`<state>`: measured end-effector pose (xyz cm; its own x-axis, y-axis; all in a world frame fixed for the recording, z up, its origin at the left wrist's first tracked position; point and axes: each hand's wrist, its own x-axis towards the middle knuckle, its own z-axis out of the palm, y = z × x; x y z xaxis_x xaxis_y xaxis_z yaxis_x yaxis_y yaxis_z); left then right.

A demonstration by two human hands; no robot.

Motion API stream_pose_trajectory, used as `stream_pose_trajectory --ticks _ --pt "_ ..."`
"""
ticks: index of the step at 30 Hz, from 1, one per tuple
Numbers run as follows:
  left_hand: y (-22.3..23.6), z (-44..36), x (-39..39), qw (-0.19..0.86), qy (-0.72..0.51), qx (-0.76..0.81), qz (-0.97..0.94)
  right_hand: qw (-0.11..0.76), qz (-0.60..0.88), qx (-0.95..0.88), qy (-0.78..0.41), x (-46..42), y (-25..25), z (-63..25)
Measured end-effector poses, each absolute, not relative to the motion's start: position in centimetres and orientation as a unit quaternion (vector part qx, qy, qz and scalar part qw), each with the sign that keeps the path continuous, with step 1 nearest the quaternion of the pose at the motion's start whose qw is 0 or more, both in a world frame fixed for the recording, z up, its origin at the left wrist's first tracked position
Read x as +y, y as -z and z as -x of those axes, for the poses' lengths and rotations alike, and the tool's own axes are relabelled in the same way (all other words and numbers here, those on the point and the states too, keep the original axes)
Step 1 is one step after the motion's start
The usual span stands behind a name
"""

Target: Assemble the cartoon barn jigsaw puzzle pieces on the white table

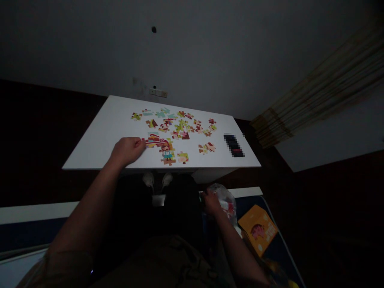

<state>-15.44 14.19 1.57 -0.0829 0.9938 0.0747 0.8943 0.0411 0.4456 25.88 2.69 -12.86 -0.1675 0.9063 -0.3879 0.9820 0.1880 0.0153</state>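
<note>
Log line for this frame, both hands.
left hand: at jigsaw pieces on white table | right hand: on plastic bag | nearby: orange box

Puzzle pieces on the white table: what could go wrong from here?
The left hand is at the puzzle pieces near the white table's front edge, so a slip could shift them or push some off. The right hand is on a clear plastic bag below the table, out over the dark floor, so anything dropped from it could be hard to spot. The dim light may also make pieces harder to tell apart.
</note>
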Motion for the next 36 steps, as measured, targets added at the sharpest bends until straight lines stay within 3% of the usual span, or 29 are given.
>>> stream_pose_trajectory --ticks 4,11,16,20,29,36 --pt "-1.5 15.6 14.1 0.129 -0.195 0.709 -0.665 0.119 -0.62 0.767 0.11 2.8 11.3 -26.1" --pt "-0.9 15.9 14.5 0.135 -0.23 0.697 -0.665 -0.195 -0.556 0.805 0.071 3.8 6.9 -24.5" --pt "-0.8 16.0 14.4 0.143 -0.244 0.695 -0.661 -0.319 -0.516 0.795 0.023 6.6 3.6 -21.3" --pt "-1.0 16.0 14.0 0.131 -0.256 0.676 -0.678 -0.326 -0.518 0.791 -0.005 8.9 1.6 -19.2" --pt "-1.0 16.0 14.2 0.104 -0.274 0.678 -0.674 -0.203 -0.556 0.806 -0.012 13.2 -0.7 -16.6" --pt "-0.5 16.1 14.8 0.089 -0.332 0.693 -0.634 -0.26 -0.509 0.82 0.026 15.7 -0.3 -15.8"
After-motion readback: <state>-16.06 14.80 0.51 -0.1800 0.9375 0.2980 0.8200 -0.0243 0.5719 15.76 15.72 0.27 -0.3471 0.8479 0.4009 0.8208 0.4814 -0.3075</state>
